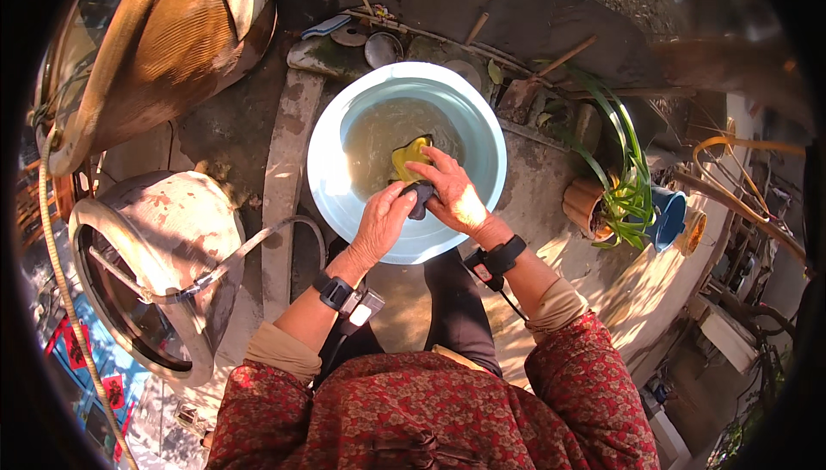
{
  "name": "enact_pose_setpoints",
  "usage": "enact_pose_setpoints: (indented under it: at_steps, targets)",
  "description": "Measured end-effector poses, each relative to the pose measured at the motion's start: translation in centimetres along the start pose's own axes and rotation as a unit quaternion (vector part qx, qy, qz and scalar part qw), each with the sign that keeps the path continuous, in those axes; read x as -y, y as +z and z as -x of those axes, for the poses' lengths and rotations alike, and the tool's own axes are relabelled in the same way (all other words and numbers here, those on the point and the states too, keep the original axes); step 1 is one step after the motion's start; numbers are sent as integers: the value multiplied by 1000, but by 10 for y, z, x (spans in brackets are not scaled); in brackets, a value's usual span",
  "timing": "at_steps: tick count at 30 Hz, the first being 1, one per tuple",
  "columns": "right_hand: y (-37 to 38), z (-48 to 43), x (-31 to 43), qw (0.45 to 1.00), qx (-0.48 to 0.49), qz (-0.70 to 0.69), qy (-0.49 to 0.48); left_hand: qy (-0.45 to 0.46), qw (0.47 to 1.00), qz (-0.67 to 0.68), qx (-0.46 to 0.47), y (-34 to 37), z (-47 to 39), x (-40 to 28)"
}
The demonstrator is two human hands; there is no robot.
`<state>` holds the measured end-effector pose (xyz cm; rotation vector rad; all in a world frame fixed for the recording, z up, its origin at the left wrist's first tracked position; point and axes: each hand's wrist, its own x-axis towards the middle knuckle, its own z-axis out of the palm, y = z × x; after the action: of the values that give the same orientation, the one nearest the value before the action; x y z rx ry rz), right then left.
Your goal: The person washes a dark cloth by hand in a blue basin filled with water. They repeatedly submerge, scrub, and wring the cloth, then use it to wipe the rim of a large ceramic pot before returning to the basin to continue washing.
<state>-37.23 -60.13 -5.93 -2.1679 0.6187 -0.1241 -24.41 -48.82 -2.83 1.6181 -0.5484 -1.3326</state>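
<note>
A pale blue plastic basin [326, 154] in front of me holds cloudy, brownish water [374, 125]. Over its near side, my left hand [381, 218] grips a bunched dark cloth [421, 200] between thumb and fingers. My right hand [459, 199] holds the same cloth from the right, its fingers reaching forward over a yellow piece of fabric [408, 155] with a dark edge. That yellow piece lies at the water, partly covered by the fingers. Whether it is joined to the dark cloth I cannot tell.
A large jar [174, 212] with a hose [258, 238] across its mouth stands at left, below a tilted brown vessel [174, 51]. Beyond the basin lie a metal lid [383, 49] and a trowel-like tool [518, 99]. Right are a potted plant [584, 205] and a blue bucket [668, 215].
</note>
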Motion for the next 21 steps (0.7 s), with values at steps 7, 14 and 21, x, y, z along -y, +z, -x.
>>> enact_pose_setpoints:
  at_steps: [7,14,21]
  targets:
    - [-38,18,26,998,4,57,-10,56,995,57,56,-7,59,-88]
    - [-67,49,63,982,-53,-102,148,115,991,-38,-51,-21,95,-103]
    - [-96,52,124,971,-28,-226,70,156,973,-163,-53,-13,111,-117]
